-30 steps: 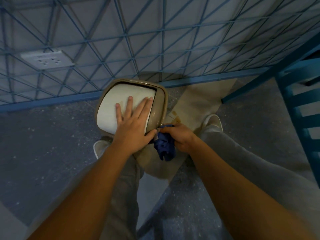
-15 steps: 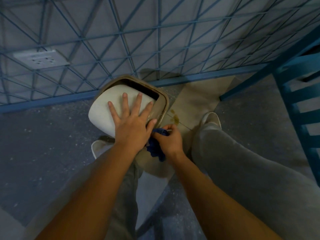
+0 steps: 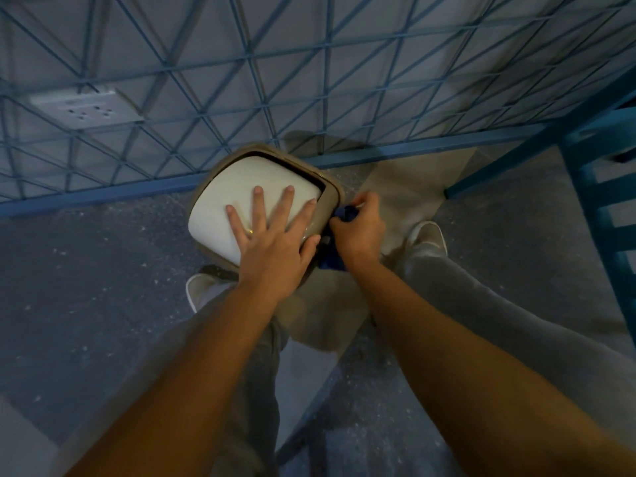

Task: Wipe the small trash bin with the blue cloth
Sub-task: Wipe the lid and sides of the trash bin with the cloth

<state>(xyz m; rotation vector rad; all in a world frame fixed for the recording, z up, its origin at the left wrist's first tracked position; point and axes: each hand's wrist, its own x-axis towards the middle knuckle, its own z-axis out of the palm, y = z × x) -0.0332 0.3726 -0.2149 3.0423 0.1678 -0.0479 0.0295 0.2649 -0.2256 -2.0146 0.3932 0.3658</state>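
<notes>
Small trash bin (image 3: pixel 332 196): tan body, white swing lid, on floor against blue wire fence (image 3: pixel 309 80)
Left hand (image 3: pixel 275 242): flat on lid, fingers spread wide, gripping nothing
Right hand (image 3: pixel 359 228): closed around cloth at bin's 3 o'clock side
Blue cloth (image 3: pixel 346 213): bunched, pressed against bin's rim, mostly hidden by the fist

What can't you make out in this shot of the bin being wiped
- Head view: most of the blue cloth is hidden, bunched inside the right hand.
- The trash bin body is hidden under its white lid and the left hand.
- The bin's inside shows only as a dark gap.
- The wall socket is too blurred for detail.
- The blue chair is cut off by the right edge.
</notes>
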